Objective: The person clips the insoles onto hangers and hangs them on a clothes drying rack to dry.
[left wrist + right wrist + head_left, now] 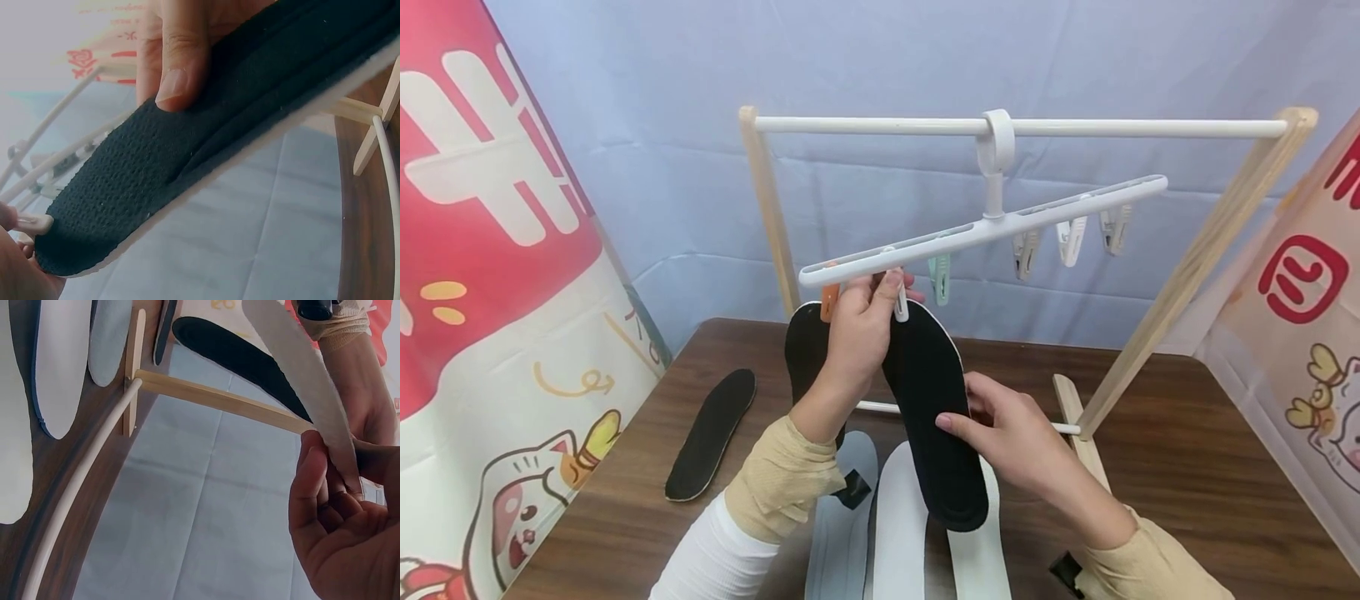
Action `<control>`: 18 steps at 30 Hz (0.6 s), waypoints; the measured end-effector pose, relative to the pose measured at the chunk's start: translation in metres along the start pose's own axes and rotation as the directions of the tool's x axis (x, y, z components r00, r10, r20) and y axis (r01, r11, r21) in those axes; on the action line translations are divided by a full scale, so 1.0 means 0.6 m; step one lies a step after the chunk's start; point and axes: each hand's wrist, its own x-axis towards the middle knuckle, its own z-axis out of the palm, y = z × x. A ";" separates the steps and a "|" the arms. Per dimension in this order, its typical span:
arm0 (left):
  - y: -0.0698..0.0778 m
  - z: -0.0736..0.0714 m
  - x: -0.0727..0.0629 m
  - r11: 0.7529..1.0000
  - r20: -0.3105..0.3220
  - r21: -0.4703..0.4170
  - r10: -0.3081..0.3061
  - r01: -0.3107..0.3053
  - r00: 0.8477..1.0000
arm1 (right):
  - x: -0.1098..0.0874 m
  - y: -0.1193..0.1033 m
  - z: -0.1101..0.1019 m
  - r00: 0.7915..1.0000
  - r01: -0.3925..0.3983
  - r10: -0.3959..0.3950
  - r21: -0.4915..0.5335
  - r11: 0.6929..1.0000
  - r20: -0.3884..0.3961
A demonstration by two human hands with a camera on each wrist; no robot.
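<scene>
A black insole [928, 400] with a pale underside hangs at a slant below the white clip hanger [925, 244]. At its top end my left hand [859, 325] pinches a white clip [901, 308], whose tip lies over the insole's edge in the left wrist view. My right hand [1011, 433] holds the same insole by its right side, thumb [181, 81] on the black face and fingers behind. Beside it, a second black insole [805, 346] hangs at the orange clip [829, 303], partly hidden by my left arm.
The hanger hooks on the white bar [880, 126] of a wooden-legged rack [1195, 283]. A green clip [940, 279] and several white ones hang farther right. Another black insole [711, 437] lies on the table [1210, 475] at left; grey [841, 533] and white insoles [901, 533] lie in front.
</scene>
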 end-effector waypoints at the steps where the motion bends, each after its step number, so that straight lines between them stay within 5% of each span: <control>1: -0.001 0.000 0.000 1.000 -0.001 -0.002 -0.005 0.005 1.000 | 0.001 0.000 0.001 1.000 -0.009 0.009 0.003 1.000 -0.001; 12: -0.011 0.000 0.004 0.999 -0.002 -0.027 -0.028 0.028 1.000 | 0.008 0.003 0.005 0.999 -0.043 0.043 -0.004 0.999 0.004; 18: -0.012 -0.002 0.007 0.999 -0.016 0.029 -0.023 0.024 1.000 | 0.011 0.008 0.007 1.000 -0.026 0.027 -0.010 1.000 0.010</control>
